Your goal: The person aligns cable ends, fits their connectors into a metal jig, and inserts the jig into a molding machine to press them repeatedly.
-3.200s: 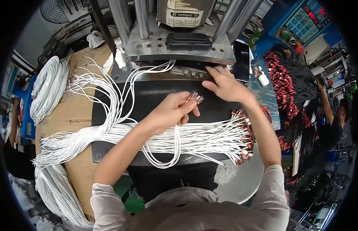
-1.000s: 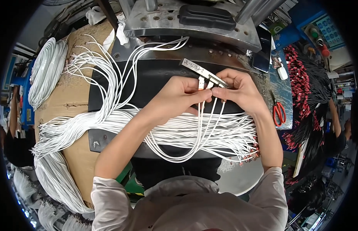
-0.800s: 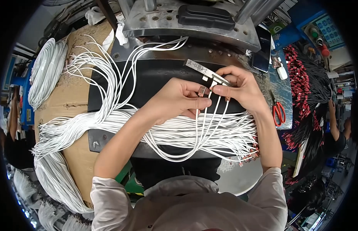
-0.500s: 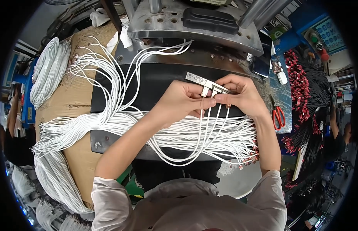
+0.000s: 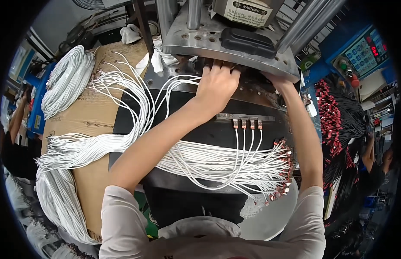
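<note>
Partly hidden, left hand: the left hand [image 5: 220,86] reaches in at the front of a thick grey steel press plate [image 5: 209,44]; back of hand up, fingers a little spread, tips lost in the gap; can't tell what, if anything, they grip.
Right hand: the right hand [image 5: 278,80] is mostly under the plate's right side; only wrist and heel show; finger spread and grip can't be told.
Connector bar: long, narrow silver metal bar [image 5: 266,118] lies flat on a smooth black mat [image 5: 187,113], near side of the press, between the forearms; neither hand on it.
Connectors: 4 small boxy copper-and-silver connectors [image 5: 244,124], in a row along the bar's near edge.
Leads: 4 thin round white leads [image 5: 237,144], one per connector, curving down over the bundle.
Bundle: many white cables [image 5: 209,160], too tangled to count; brown-red ends fan out at right.
Upper strands: a few white strands [image 5: 168,93] run to beside the left hand; ends hard to make out.
Coil: 1 looped white cable coil [image 5: 67,80] on creased tan cardboard [image 5: 97,121].
Press top: 1 rounded black block [image 5: 248,41] on the plate; metal columns cut off above.
Control box: 1 blue box with keypad [image 5: 364,54], cut by the dark rim.
</note>
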Tool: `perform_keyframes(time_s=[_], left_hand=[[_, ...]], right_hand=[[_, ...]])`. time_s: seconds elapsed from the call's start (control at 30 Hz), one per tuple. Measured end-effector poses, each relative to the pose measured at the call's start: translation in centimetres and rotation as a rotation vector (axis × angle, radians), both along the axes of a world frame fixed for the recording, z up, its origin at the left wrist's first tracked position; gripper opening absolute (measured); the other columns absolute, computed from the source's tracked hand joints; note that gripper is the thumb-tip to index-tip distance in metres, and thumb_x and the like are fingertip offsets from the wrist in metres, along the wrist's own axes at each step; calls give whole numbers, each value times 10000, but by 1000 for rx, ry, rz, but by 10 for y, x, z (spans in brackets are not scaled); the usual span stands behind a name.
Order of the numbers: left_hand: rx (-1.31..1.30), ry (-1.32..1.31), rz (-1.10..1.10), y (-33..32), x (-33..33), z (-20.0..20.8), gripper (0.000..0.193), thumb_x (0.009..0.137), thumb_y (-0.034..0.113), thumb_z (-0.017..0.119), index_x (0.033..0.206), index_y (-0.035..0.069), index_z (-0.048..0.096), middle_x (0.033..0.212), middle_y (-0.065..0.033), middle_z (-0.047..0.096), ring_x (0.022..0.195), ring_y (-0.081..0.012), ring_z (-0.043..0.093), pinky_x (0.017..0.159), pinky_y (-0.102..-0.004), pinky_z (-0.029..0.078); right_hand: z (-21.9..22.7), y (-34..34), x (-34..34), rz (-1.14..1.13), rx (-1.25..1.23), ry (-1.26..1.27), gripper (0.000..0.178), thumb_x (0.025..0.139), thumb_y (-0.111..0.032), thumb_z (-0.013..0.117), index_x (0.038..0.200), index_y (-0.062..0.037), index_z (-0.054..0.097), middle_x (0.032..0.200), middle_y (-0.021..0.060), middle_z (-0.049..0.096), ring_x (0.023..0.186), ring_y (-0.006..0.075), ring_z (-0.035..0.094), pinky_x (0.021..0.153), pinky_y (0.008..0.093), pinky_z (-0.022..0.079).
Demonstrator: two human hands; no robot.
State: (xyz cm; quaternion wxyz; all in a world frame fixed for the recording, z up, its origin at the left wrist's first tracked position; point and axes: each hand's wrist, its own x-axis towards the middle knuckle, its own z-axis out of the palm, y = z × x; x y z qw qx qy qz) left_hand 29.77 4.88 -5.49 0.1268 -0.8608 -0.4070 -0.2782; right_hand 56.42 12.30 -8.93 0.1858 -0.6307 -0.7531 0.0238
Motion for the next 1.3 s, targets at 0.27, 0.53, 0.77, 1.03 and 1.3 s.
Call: perform_keyframes(time_s=[0.27, 0.53, 0.77, 1.03, 1.3], left_hand=[[-176, -60, -8, 28, 14, -10, 121, 790, 59, 689, 897, 1, 688, 842, -177, 666, 972, -339, 685, 723, -460, 575], [-232, -366, -400, -75, -62, 45, 98, 804, 71, 722, 751, 6, 672, 722, -148, 622, 662, -303, 625, 636, -390, 509], [-91, -397, 396, -7, -240, 38, 262, 956, 136, 606, 1179, 9, 657, 1177, -173, 633, 1065, -331, 598, 933, -409, 462], [-323, -134, -170, -135, -115, 38, 315, 847, 191, 724, 1112, 31, 665, 1206, -127, 600, 1145, -311, 557, 967, -474, 416], [-363, -63, -334, -148, 0, 21, 438, 870, 404, 703, 1070, 17, 665, 1078, -142, 607, 1053, -314, 562, 935, -499, 435]], right_hand=[[-18, 31, -11, 96, 507, -198, 324, 947, -267, 626, 1176, -39, 634, 1181, 165, 669, 1084, 322, 613, 952, 423, 473], [37, -89, -39, 112, 318, 199, 237, 896, -128, 672, 1070, 32, 653, 1032, 224, 675, 944, 403, 632, 823, 419, 497], [63, -127, -65, 218, 47, 267, 189, 871, -77, 698, 1016, 37, 658, 895, 160, 657, 744, 245, 636, 678, 357, 486], [97, -165, 10, 545, -780, 721, 157, 876, -50, 691, 1006, 17, 634, 893, 146, 616, 750, 156, 607, 674, 322, 457], [70, -179, -26, 267, -226, 38, 261, 944, -63, 621, 1189, 21, 593, 1099, 127, 656, 961, 207, 623, 808, 310, 485]])
